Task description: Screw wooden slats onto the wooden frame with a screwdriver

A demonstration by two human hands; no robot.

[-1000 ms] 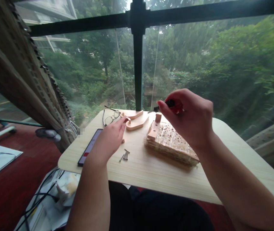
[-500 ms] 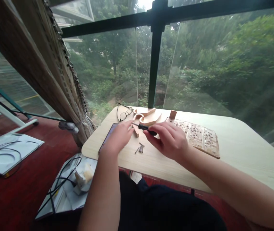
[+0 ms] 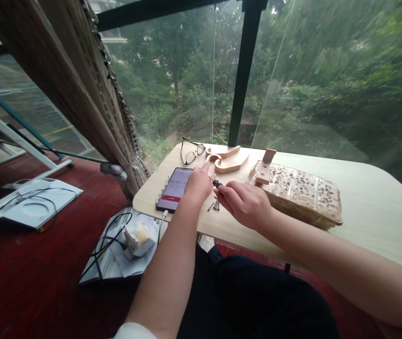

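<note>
My right hand (image 3: 245, 202) is closed around the dark handle of a screwdriver (image 3: 217, 183), its thin shaft pointing left. My left hand (image 3: 200, 182) is curled right at the screwdriver's tip, with a finger reaching up toward the curved wooden pieces (image 3: 232, 164); whatever lies in its grip is hidden. Those pale pieces, hook-shaped at one end, lie on the table just beyond both hands. Several screws (image 3: 215, 204) rest on the tabletop below the screwdriver. Beside my left hand lies a phone (image 3: 174, 188) showing a running timer.
Eyeglasses (image 3: 192, 153) sit at the table's back left. To the right, a wrapped, speckled block (image 3: 300, 193) has a small wooden bracket (image 3: 265, 167) at its left end. A low surface with papers and cables (image 3: 116, 254) stands left of the table (image 3: 370, 226).
The view has tilted down and shifted left. My left hand has turned, and a wooden end that stuck out beneath the screwdriver no longer shows. More of the phone screen is visible.
</note>
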